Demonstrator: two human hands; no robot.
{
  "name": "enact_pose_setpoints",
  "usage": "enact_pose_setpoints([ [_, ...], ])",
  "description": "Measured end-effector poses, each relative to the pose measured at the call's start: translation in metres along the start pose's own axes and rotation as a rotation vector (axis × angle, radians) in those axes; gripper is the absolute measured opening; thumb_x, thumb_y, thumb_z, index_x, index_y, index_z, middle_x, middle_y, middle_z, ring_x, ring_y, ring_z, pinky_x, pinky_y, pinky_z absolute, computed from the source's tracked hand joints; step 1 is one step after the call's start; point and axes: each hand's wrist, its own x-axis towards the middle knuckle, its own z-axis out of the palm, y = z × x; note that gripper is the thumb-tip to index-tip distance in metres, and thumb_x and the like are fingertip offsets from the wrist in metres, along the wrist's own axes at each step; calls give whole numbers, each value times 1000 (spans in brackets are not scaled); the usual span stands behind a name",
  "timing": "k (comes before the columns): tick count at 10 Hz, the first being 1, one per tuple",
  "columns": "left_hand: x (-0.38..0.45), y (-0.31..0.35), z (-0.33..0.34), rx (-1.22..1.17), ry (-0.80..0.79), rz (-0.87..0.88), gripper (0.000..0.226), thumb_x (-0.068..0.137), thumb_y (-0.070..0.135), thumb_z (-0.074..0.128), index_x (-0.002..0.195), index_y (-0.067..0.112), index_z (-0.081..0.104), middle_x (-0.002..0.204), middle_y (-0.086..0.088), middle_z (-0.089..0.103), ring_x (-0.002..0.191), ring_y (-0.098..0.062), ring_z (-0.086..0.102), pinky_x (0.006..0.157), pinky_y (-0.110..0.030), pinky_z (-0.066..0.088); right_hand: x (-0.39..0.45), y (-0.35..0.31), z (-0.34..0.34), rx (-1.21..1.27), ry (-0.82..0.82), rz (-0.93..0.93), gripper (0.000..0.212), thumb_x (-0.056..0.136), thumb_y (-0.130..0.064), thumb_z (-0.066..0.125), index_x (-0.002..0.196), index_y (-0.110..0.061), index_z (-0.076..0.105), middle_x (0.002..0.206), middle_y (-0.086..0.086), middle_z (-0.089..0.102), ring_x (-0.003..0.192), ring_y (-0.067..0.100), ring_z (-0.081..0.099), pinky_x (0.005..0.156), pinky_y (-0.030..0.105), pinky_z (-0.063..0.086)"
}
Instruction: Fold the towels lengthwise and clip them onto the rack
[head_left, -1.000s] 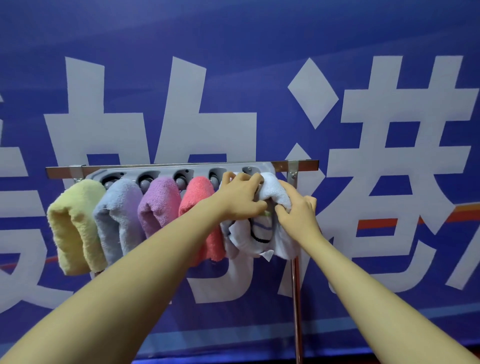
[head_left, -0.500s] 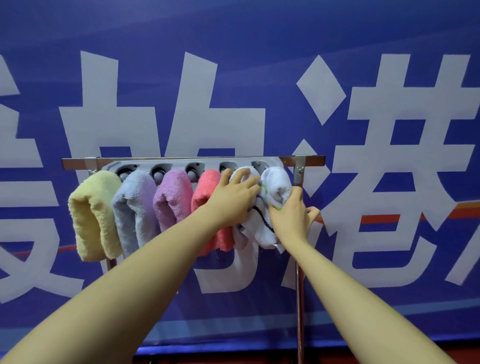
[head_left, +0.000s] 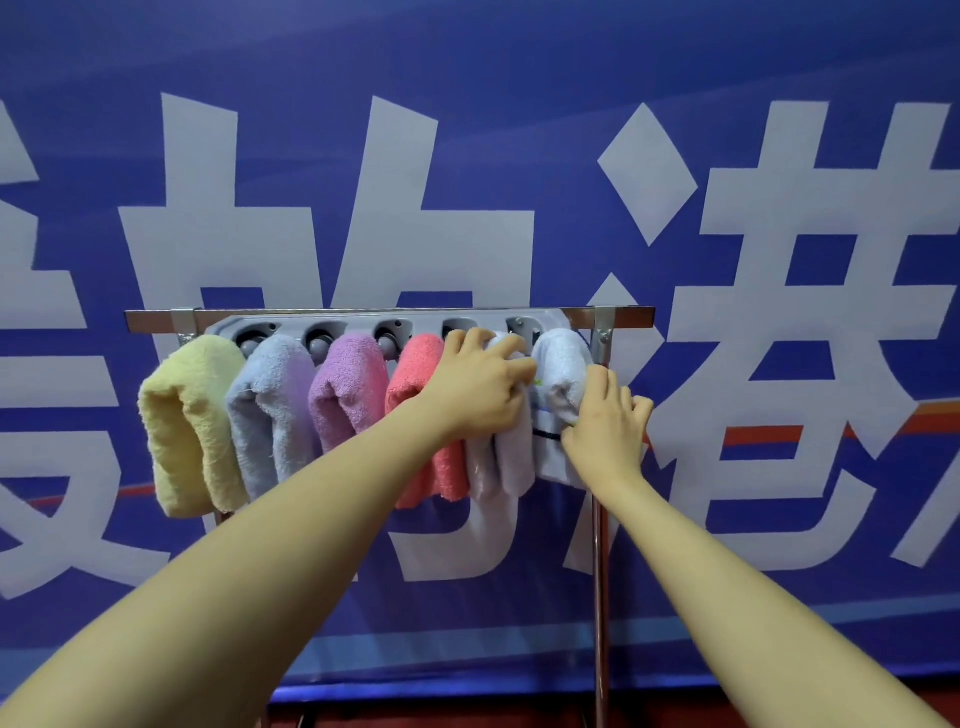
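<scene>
A grey clip rack (head_left: 363, 323) hangs on a metal bar (head_left: 623, 314). Clipped to it from left to right are a yellow towel (head_left: 182, 421), a pale blue towel (head_left: 270, 410), a purple towel (head_left: 345, 389) and a coral towel (head_left: 421, 374). At the right end hangs a folded white towel (head_left: 558, 364) with a thin black line and a small green mark. My left hand (head_left: 478, 384) grips the white towel's left fold with curled fingers. My right hand (head_left: 605, 421) holds its right fold from below, fingers curled into the cloth.
A blue banner (head_left: 467, 130) with large white characters fills the background. The rack's metal upright (head_left: 601, 597) runs down at the right, just behind my right forearm. A strip of red floor shows along the bottom edge.
The white towel has gone from a bunched bundle to two folds hanging under the rack's right end. My left hand moved up onto the left fold; my right hand slid lower on the right fold.
</scene>
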Motion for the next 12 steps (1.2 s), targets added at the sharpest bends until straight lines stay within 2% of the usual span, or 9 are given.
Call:
enact_pose_setpoints([
  [1, 5, 5, -5, -114, -40, -68, 47, 74, 31, 23, 106, 22, 56, 133, 7, 43, 119, -32, 38, 88, -38, 26, -6, -7, -2, 327, -96, 73, 45, 79, -24, 65, 115, -11, 41, 107, 5, 54, 97, 26, 52, 89, 36, 30],
  [3, 5, 6, -8, -384, 37, -128, 50, 67, 30, 38, 111, 9, 50, 127, -8, 43, 95, -34, 51, 83, -40, 44, 0, -12, -12, 767, -49, 141, 64, 82, -52, 58, 135, -31, 31, 138, -2, 46, 122, 25, 48, 97, 52, 44],
  [4, 3, 3, -11, -287, 21, -216, 61, 66, 40, 40, 118, 10, 49, 122, -11, 46, 100, -31, 51, 83, -38, 45, 12, -14, -15, 757, -54, 42, 57, 85, -52, 54, 136, -36, 35, 144, -10, 38, 129, 19, 41, 99, 50, 44],
  [5, 3, -2, -12, -291, -67, -256, 62, 72, 41, 35, 127, 14, 46, 127, -9, 46, 109, -30, 47, 89, -37, 40, 21, -14, -15, 639, -35, -57, 43, 86, -49, 52, 124, -27, 53, 140, -5, 42, 125, 24, 45, 98, 49, 43],
  [6, 8, -7, -13, -343, -118, -251, 45, 91, 28, 37, 133, 16, 44, 138, -9, 42, 120, -30, 41, 100, -39, 36, 32, -16, -17, 599, -67, -80, 29, 90, -37, 55, 115, -22, 59, 140, -3, 44, 123, 26, 46, 97, 45, 43],
  [7, 13, -8, -14, -333, -143, -251, 42, 95, 23, 34, 136, 18, 44, 142, -9, 41, 125, -30, 38, 103, -40, 34, 36, -18, -14, 586, -119, -76, 30, 92, -30, 55, 121, -22, 56, 146, -4, 35, 127, 23, 41, 95, 39, 44],
  [9, 7, -9, -18, -316, -135, -241, 52, 91, 20, 38, 142, 16, 30, 142, -11, 41, 121, -31, 44, 97, -39, 36, 17, -10, -11, 660, -193, -9, 65, 92, -32, 54, 146, -37, 19, 157, -13, 10, 141, 15, 22, 99, 34, 36],
  [11, -9, -4, -11, -304, -6, -237, 59, 78, 33, 36, 133, 11, 38, 130, -13, 49, 111, -34, 51, 89, -44, 43, -7, -8, -10, 655, -154, 144, 82, 81, -42, 65, 144, -29, 15, 142, 1, 38, 125, 23, 45, 89, 43, 50],
  [12, -27, 2, -7, -289, 100, -202, 47, 79, 22, 45, 123, 6, 45, 117, -14, 52, 100, -33, 50, 83, -44, 43, -25, -12, -13, 565, -122, 172, 81, 80, -41, 67, 142, -23, 18, 144, 4, 34, 128, 25, 42, 95, 46, 47],
])
